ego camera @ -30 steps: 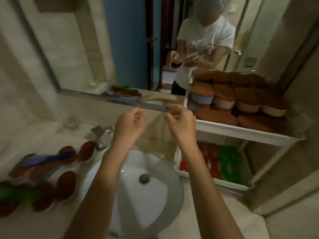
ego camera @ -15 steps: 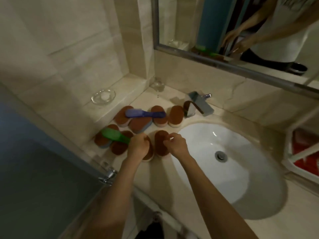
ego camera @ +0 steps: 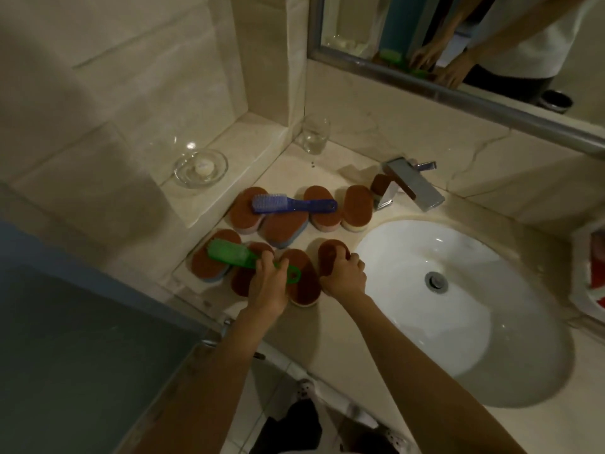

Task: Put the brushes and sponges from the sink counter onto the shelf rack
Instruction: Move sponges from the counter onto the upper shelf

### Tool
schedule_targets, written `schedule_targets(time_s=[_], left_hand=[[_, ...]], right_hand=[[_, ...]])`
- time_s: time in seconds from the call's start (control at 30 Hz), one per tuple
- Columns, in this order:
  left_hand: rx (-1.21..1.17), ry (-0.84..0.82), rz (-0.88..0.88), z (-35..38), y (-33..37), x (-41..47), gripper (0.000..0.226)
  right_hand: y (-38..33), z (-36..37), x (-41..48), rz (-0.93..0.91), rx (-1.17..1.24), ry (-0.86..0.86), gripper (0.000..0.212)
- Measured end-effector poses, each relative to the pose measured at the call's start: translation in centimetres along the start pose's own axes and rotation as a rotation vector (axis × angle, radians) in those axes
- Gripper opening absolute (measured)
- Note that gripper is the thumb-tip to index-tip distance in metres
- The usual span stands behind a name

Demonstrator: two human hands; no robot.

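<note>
Head view: I look down on the sink counter [ego camera: 327,339] in dim light
Left hand [ego camera: 268,285]: fingers curled round the handle of the green brush [ego camera: 230,253]; its head lies over the far-left sponge [ego camera: 209,267]
Right hand [ego camera: 343,276]: fingers curled over the near end of a brown sponge [ego camera: 329,252] just beside the basin [ego camera: 474,322] rim, gripping it
Middle sponge [ego camera: 302,280]: flat on the counter between the two hands
Back row [ego camera: 322,208]: more brown sponges side by side, the last tucked against the faucet [ego camera: 412,186]
Blue brush [ego camera: 294,204]: lies across the back row, handle towards the faucet
Edges: a raised ledge [ego camera: 229,152] carrying a glass dish [ego camera: 200,167] hems the cluster on the left; a glass panel [ego camera: 82,355] closes the near-left corner; a drinking glass [ego camera: 316,134] stands in the back corner
Open room: I see bare counter along the near edge under the right forearm, and the wide basin to the right
Shelf rack [ego camera: 586,290]: only a white corner at the right edge, well apart from both hands, across the basin
Writing: too dim and small for me to read any
</note>
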State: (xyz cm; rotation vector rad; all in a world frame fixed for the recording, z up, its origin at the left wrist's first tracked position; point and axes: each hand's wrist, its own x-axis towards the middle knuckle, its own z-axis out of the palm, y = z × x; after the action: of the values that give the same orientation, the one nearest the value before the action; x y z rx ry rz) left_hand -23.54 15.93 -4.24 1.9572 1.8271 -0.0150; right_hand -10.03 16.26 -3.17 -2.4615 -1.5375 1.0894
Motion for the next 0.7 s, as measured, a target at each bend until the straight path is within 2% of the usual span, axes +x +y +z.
schedule_targets(time_s=[0.1, 0.23, 0.43, 0.7], left_hand=[[0.230, -0.036, 0.061, 0.2, -0.2, 0.6, 0.077], [0.333, -0.109, 0.076, 0.7, -0.3, 1.4, 0.103], [0.415, -0.154, 0.141, 0.4, 0.2, 2.1, 0.107], [0.298, -0.208, 0.227, 0.9, 1.6, 2.7, 0.110]], right_hand=[[-0.2, 0.2, 0.3, -0.005, 0.000, 0.000, 0.079], [0.3, 0.2, 0.4, 0.008, 0.006, 0.006, 0.079], [1.2, -0.4, 0.7, 0.007, -0.064, 0.026, 0.076], [2.6, -0.9, 1.3, -0.026, -0.116, -0.070, 0.090]])
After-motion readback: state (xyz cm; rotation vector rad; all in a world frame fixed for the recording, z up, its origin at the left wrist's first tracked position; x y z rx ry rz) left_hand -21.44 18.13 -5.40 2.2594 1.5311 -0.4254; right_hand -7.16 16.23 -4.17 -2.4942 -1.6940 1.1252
